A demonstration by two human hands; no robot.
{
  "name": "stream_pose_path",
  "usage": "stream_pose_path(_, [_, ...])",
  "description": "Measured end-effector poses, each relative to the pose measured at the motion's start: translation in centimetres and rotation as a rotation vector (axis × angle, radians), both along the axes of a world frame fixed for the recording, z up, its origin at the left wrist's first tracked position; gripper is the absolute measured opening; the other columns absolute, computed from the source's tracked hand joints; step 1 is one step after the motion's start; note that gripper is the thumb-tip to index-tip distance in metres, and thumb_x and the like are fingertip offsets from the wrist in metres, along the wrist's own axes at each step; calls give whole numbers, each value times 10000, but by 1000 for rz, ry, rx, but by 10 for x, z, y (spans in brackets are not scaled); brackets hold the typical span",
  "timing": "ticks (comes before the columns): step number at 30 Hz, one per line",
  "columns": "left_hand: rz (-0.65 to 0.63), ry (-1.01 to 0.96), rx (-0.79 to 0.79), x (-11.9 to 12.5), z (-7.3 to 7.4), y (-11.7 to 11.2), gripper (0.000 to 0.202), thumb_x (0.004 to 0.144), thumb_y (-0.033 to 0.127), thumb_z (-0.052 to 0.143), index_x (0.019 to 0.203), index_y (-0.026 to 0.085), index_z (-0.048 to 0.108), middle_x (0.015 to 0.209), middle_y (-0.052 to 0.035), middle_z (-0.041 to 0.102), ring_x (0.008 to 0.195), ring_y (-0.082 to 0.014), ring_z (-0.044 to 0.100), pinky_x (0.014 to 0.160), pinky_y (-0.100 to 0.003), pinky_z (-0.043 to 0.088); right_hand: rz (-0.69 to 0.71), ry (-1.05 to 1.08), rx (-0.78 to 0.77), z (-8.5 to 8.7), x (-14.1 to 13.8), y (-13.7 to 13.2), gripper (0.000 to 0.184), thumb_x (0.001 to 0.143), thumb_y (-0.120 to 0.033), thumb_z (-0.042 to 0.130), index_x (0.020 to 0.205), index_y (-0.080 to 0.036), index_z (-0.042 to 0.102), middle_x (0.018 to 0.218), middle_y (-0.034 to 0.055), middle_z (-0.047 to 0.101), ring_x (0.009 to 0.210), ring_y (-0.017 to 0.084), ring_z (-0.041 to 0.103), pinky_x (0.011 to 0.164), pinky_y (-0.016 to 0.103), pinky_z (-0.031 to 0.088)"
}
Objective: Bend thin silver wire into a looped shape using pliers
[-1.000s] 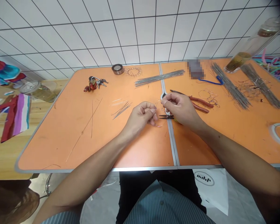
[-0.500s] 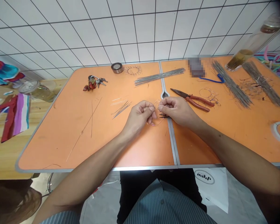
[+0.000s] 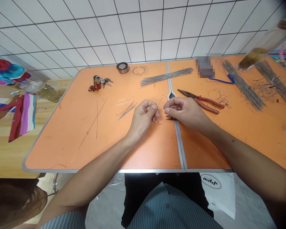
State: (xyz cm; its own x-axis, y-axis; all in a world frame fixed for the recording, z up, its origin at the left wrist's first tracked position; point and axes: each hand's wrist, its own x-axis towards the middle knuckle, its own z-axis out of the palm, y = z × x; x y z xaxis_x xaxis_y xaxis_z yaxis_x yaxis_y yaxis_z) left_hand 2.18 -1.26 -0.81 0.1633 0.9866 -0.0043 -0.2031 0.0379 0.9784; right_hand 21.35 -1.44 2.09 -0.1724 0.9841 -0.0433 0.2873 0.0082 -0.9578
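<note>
My left hand (image 3: 146, 115) is closed in a pinch on a thin wire ring (image 3: 162, 122), whose loop shows faintly between my hands. Opposite it, my right hand (image 3: 184, 111) has thumb and forefinger pressed together at the ring's other side. Dark pointed tips of a tool (image 3: 171, 118) stick out beneath the right fingers; its rest is hidden, so I cannot tell whether it is held. Red-handled long-nose pliers (image 3: 200, 101) lie just beyond my right hand. Short straight wires (image 3: 126, 110) lie left of my left hand.
On the orange table (image 3: 138, 152) are a wire bundle (image 3: 166, 76), more bundles (image 3: 244, 85) at right, tape (image 3: 122, 67), keys (image 3: 100, 82) and long wires (image 3: 89, 130). A tilted bottle (image 3: 255, 57) is at back right. A metal seam (image 3: 180, 146) crosses the tabletop.
The view has shifted slightly, so the table things appear further right. My hands have drawn a little apart around the wire ring, both still pinching.
</note>
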Motion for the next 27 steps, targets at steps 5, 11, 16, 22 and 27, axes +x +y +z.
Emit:
stream_pose_path(5, [-27, -65, -44, 0, 4, -2, 132, 991, 251, 696, 887, 171, 682, 735, -4, 707, 557, -96, 570, 588, -238, 556, 21, 6, 18, 1, 0, 0, 77, 849, -257, 766, 847, -192, 726, 740, 6, 656, 697, 146, 592, 632, 268, 494])
stream_pose_path(11, [-72, -93, -46, 0, 5, -2, 162, 942, 300, 787, 902, 151, 738, 745, -12, 716, 565, -87, 582, 596, -223, 574, 15, 36, 56, 7, -2, -2, 86, 836, -267, 743, 819, -186, 719, 692, -21, 579, 638, 122, 507, 581, 265, 400])
stream_pose_path(16, [-121, -153, -56, 0, 2, -1, 207, 914, 338, 825, 924, 146, 746, 742, -8, 729, 557, -78, 597, 607, -209, 584, 1, 36, 71, 8, -1, -2, 83, 831, -259, 728, 806, -182, 714, 651, -44, 526, 604, 106, 440, 565, 274, 331])
stream_pose_path(22, [-118, -130, -77, 1, 4, -3, 192, 917, 324, 824, 938, 152, 741, 764, -7, 738, 560, -87, 618, 607, -228, 606, 7, 26, 54, 6, -1, -1, 62, 821, -243, 733, 818, -186, 708, 682, -35, 564, 626, 113, 476, 586, 277, 348])
stream_pose_path(27, [-132, -157, -60, 1, 4, -3, 179, 908, 305, 824, 884, 156, 727, 751, -1, 732, 546, -85, 613, 601, -231, 609, 41, 33, 61, 5, -1, -2, 58, 824, -236, 740, 798, -196, 707, 683, -28, 567, 630, 119, 470, 585, 282, 354])
